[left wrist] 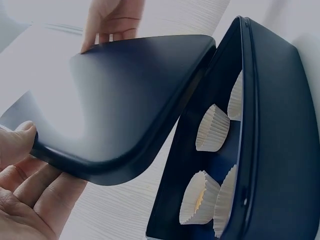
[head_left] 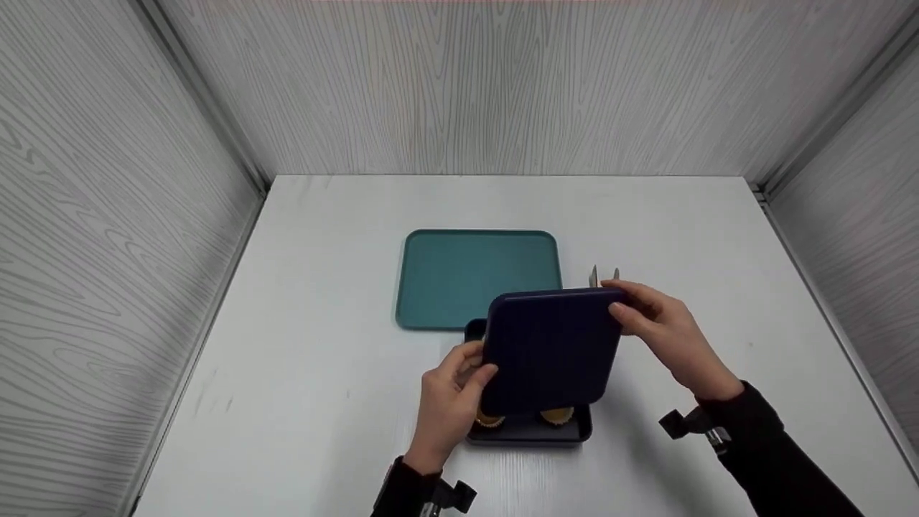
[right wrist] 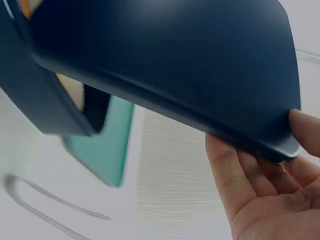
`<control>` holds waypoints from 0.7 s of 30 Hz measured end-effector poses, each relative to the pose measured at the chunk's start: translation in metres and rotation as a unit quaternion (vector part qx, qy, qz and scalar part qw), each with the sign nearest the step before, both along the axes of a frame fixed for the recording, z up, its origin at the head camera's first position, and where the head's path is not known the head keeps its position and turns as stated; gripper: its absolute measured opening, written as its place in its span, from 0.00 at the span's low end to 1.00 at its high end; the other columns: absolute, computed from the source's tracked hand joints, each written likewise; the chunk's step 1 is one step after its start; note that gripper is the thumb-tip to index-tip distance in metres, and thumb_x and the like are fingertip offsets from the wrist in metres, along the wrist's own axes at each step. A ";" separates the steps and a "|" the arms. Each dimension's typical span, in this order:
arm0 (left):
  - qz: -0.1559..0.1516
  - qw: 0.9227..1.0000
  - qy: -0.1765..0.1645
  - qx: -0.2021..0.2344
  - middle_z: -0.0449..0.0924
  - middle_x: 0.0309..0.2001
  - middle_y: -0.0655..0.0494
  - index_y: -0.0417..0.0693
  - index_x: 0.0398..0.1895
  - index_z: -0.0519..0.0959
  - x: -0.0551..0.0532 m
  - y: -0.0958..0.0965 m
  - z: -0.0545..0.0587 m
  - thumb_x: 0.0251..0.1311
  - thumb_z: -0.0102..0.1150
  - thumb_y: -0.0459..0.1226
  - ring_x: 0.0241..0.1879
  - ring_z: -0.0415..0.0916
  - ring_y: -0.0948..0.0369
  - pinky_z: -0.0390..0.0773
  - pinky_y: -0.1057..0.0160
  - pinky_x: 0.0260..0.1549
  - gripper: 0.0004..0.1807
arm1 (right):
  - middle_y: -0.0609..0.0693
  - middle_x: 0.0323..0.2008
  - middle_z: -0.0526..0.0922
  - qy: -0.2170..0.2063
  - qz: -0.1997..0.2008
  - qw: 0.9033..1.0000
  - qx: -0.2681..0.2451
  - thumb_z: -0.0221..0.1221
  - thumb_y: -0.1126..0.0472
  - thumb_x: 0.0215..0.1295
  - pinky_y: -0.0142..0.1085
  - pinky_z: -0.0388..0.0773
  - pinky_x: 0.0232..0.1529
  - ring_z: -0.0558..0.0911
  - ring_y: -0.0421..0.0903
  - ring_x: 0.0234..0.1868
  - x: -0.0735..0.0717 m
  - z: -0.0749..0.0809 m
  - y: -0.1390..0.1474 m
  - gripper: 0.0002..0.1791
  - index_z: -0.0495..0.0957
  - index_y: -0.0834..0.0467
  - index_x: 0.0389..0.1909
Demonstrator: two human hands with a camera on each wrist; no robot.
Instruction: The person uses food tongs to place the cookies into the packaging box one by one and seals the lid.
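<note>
A dark navy lid (head_left: 553, 352) is held tilted above a matching rectangular box (head_left: 528, 434), apart from most of its rim. My left hand (head_left: 449, 395) grips the lid's left edge, thumb on the upper face and fingers beneath. At the opposite side, my right hand (head_left: 675, 337) pinches a corner of it the same way. Inside the box stand several small cakes in pleated paper cups (left wrist: 212, 129), seen best in the left wrist view. From the head, the lid hides most of the box and its contents.
Behind the box lies a flat teal tray (head_left: 474, 244). Thin metal tongs (right wrist: 62, 199) rest on the white table to the right, mostly covered by the lid and right hand in the head view. Grey wood-grain panels (head_left: 459, 86) enclose the table at the back and sides.
</note>
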State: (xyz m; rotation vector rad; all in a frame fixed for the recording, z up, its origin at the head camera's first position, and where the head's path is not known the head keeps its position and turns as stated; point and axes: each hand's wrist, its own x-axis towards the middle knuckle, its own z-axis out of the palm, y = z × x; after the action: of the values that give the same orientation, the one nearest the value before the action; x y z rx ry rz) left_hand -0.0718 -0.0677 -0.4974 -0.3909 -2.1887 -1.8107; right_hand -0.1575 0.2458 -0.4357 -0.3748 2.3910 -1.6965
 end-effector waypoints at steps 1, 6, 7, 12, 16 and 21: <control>0.002 1.000 -0.005 -0.002 0.88 0.46 0.53 0.44 0.59 0.80 0.000 0.000 0.000 0.71 0.62 0.39 0.46 0.86 0.60 0.85 0.61 0.41 0.17 | 0.56 0.55 0.83 -0.011 0.001 1.000 -0.011 0.58 0.49 0.76 0.36 0.83 0.51 0.85 0.46 0.53 0.000 -0.004 0.000 0.28 0.72 0.57 0.71; 0.016 0.999 -0.038 0.007 0.89 0.45 0.51 0.41 0.59 0.80 -0.001 -0.003 0.001 0.70 0.63 0.39 0.45 0.87 0.59 0.84 0.62 0.42 0.18 | 0.61 0.51 0.84 -0.056 0.016 0.998 -0.033 0.58 0.49 0.76 0.41 0.84 0.50 0.87 0.52 0.49 0.007 -0.023 0.000 0.27 0.72 0.60 0.69; 0.017 0.999 -0.047 0.013 0.89 0.45 0.51 0.40 0.58 0.80 -0.001 -0.004 0.001 0.70 0.63 0.39 0.44 0.87 0.58 0.84 0.62 0.43 0.18 | 0.61 0.50 0.84 -0.063 0.022 0.997 -0.028 0.57 0.49 0.76 0.41 0.84 0.50 0.87 0.53 0.49 0.008 -0.026 0.000 0.28 0.72 0.60 0.69; 0.021 0.993 -0.107 0.045 0.89 0.46 0.49 0.41 0.59 0.80 -0.003 -0.008 0.002 0.69 0.64 0.38 0.42 0.88 0.58 0.84 0.63 0.44 0.18 | 0.60 0.47 0.85 -0.089 0.050 0.995 0.003 0.56 0.47 0.77 0.43 0.85 0.48 0.88 0.54 0.46 0.017 -0.039 -0.002 0.30 0.69 0.61 0.71; 0.035 0.989 -0.142 0.034 0.89 0.46 0.49 0.44 0.59 0.82 -0.006 -0.012 0.001 0.68 0.65 0.38 0.41 0.88 0.59 0.84 0.62 0.44 0.18 | 0.59 0.40 0.86 -0.098 0.051 0.993 0.031 0.56 0.47 0.77 0.49 0.86 0.41 0.88 0.55 0.36 0.024 -0.046 -0.005 0.31 0.69 0.62 0.71; 0.059 0.989 -0.134 -0.029 0.88 0.46 0.46 0.41 0.61 0.81 -0.008 -0.013 -0.002 0.70 0.63 0.38 0.40 0.88 0.60 0.84 0.63 0.39 0.19 | 0.56 0.36 0.86 -0.096 0.057 0.992 0.064 0.56 0.49 0.77 0.45 0.85 0.32 0.87 0.57 0.31 0.029 -0.055 -0.011 0.33 0.65 0.62 0.75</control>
State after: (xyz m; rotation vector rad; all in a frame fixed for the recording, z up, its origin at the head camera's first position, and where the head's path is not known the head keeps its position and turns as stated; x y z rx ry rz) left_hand -0.0798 -0.0810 -0.4992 -0.0287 -2.3878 -1.8286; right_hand -0.1286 0.2350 -0.4905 -0.3068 2.2775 -1.4508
